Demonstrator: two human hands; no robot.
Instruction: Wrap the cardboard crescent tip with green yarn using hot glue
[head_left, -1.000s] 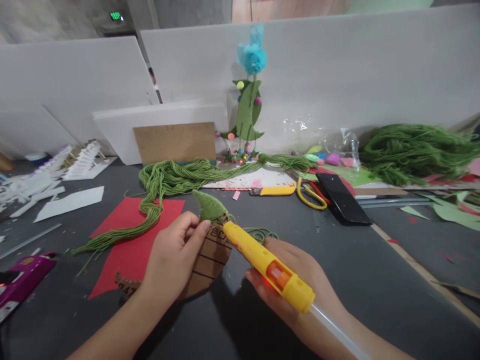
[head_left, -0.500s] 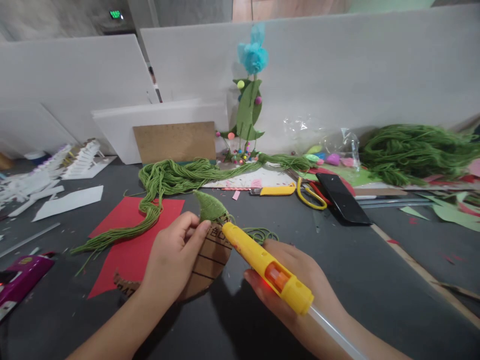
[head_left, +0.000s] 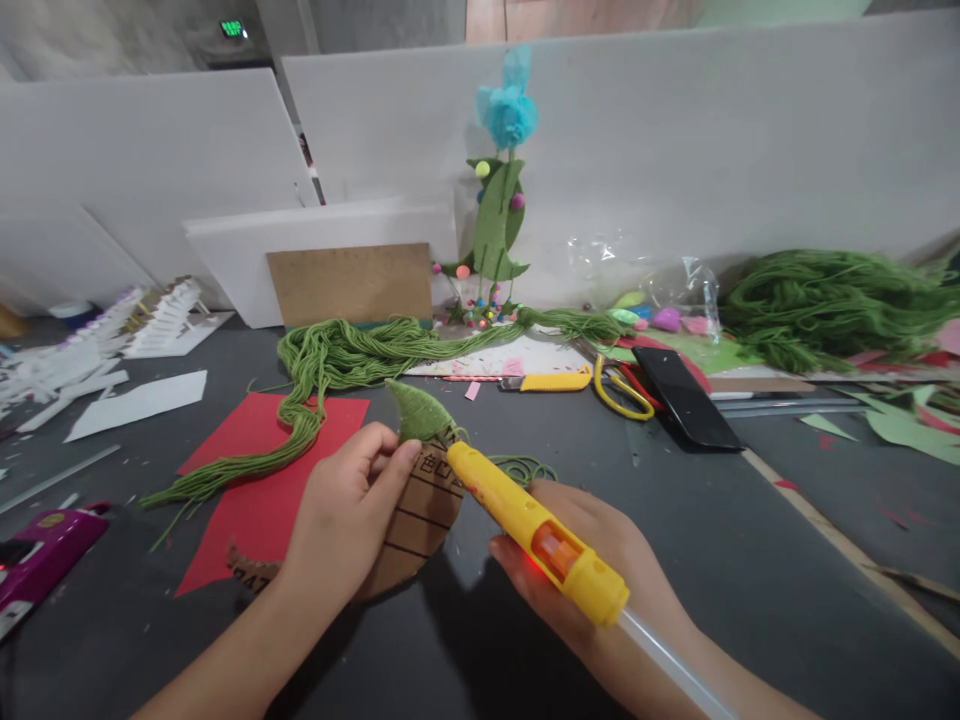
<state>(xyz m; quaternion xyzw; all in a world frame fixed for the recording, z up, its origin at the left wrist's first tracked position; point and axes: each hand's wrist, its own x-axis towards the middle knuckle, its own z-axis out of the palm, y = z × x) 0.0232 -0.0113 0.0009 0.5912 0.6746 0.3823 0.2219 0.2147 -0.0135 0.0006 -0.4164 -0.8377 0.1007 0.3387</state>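
Note:
My left hand [head_left: 341,510] pinches a brown cardboard cutout [head_left: 420,520] with printed lines and characters, curved like a crescent. Its upper tip is wrapped in green yarn [head_left: 421,412]. Wrapped below a yellow hot glue gun [head_left: 532,525], my right hand [head_left: 592,560] grips it, its fingers partly hidden. The gun's nozzle end lies at the edge of the wrapped part; whether it touches cannot be seen. A clear glue stick [head_left: 667,660] runs out of the gun's back. Loose yarn loops [head_left: 521,468] lie behind the right hand.
Red paper [head_left: 247,530] lies left under a green yarn bundle [head_left: 352,355]. Behind are a yellow utility knife [head_left: 555,381], scissors [head_left: 622,390], a black phone [head_left: 686,398] and a yarn-wrapped flower piece [head_left: 499,220]. A purple power strip [head_left: 52,555] sits far left.
The glue gun and my right hand have shifted very slightly to the right. My left hand and the cardboard cutout stay almost in place.

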